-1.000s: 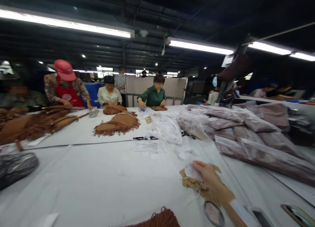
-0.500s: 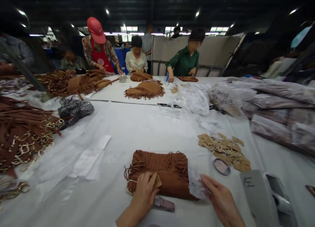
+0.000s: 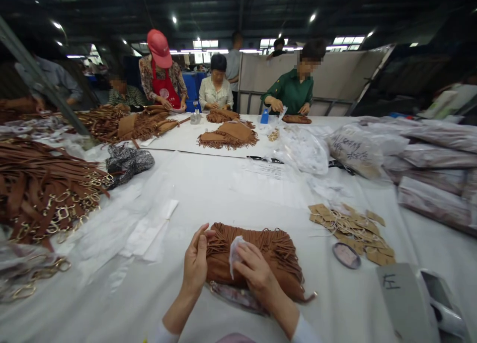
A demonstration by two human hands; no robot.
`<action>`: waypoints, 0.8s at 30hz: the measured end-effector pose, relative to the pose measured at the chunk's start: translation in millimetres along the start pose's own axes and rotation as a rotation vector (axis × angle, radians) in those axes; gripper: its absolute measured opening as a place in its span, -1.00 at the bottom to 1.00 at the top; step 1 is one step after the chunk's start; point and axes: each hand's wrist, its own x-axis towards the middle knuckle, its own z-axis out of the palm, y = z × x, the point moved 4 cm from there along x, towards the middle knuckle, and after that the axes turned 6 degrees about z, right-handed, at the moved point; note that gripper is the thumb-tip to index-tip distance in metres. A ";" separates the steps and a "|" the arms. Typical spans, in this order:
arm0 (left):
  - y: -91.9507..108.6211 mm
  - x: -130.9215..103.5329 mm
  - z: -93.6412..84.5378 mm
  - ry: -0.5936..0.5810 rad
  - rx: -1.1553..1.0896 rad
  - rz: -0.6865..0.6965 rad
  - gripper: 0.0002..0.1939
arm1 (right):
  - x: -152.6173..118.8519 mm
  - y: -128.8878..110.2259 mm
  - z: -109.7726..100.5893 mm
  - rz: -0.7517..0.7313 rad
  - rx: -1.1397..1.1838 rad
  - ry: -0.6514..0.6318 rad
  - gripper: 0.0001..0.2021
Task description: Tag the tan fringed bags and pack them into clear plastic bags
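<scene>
A brown fringed bag (image 3: pixel 238 271) lies flat on the white-covered table in front of me, its fringe along the far side. My right hand (image 3: pixel 261 276) is over the front of the bag and pinches a small clear plastic bag (image 3: pixel 234 256). Against the left end of the fringed bag stands my left hand (image 3: pixel 196 261), fingers stretched upward and thumb raised, with nothing visible in it. A plastic-wrapped strip (image 3: pixel 238 296) shows along the near edge, partly under my right wrist. At the right corner a cord with a metal tip (image 3: pixel 312 297) sticks out.
Brown straps with gold buckles (image 3: pixel 55 199) are heaped at left, near white paper strips (image 3: pixel 149 234). Kraft tags with strings (image 3: pixel 354 229), a small round dish (image 3: pixel 346 255) and a grey box (image 3: pixel 406 298) stand at right. Wrapped packages (image 3: pixel 436 194) are stacked beyond. Several co-workers handle brown pieces across the table.
My right hand has moved left over the fringed bag with the plastic bag. My left hand has lifted off the front to its left end, and the kraft tag there no longer shows.
</scene>
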 end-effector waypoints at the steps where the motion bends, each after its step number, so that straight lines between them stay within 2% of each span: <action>1: 0.5 3.6 -0.3 -0.034 0.017 0.015 -0.51 | 1.1 0.2 13.2 -0.015 0.018 -0.135 -0.78; 3: 0.5 8.2 3.0 -0.117 0.081 0.070 -0.54 | 3.5 0.0 28.7 -0.016 0.068 -0.357 -0.86; 5: -1.7 9.2 12.4 -0.232 0.177 0.165 -0.57 | 7.3 -1.4 29.4 -0.015 0.123 -0.452 -0.85; 7: -7.3 5.5 26.7 -0.401 0.334 0.291 -0.57 | 10.0 -1.5 19.5 0.022 0.148 -0.422 -0.73; 9: -17.3 -3.2 40.9 -0.631 0.545 0.405 -0.55 | 5.7 0.2 3.9 0.102 0.149 -0.313 -0.66; 11: -27.6 -12.9 47.3 -0.844 0.716 0.505 -0.49 | -9.2 2.0 -12.3 0.199 0.121 -0.204 -0.72; 12: -30.7 -15.2 45.6 -0.879 0.756 0.543 -0.46 | -19.8 2.1 -19.5 0.237 0.097 -0.164 -0.78; 13: -32.0 -14.3 40.3 -0.836 0.766 0.562 -0.46 | -31.4 1.4 -25.4 0.264 0.066 -0.138 -0.84; 14: -32.1 -10.5 31.7 -0.720 0.760 0.555 -0.49 | -43.0 -0.3 -29.9 0.275 0.033 -0.126 -0.86; 16: -33.2 -0.5 9.3 -0.410 0.749 0.463 -0.56 | -62.8 -5.5 -34.2 0.262 -0.022 -0.131 -0.81; 17: -35.4 2.5 -0.1 -0.304 0.757 0.399 -0.57 | -70.2 -8.4 -33.8 0.244 -0.042 -0.145 -0.77; 18: -38.2 3.5 -5.8 -0.263 0.775 0.347 -0.58 | -75.7 -11.3 -31.9 0.225 -0.056 -0.163 -0.74; 20: -43.5 -0.4 -5.2 -0.345 0.809 0.306 -0.58 | -82.1 -15.2 -25.5 0.207 -0.081 -0.178 -0.73; 24: -43.4 -19.2 12.3 -0.601 0.809 0.371 -0.54 | -86.9 -16.8 -13.7 0.232 -0.123 -0.085 -0.88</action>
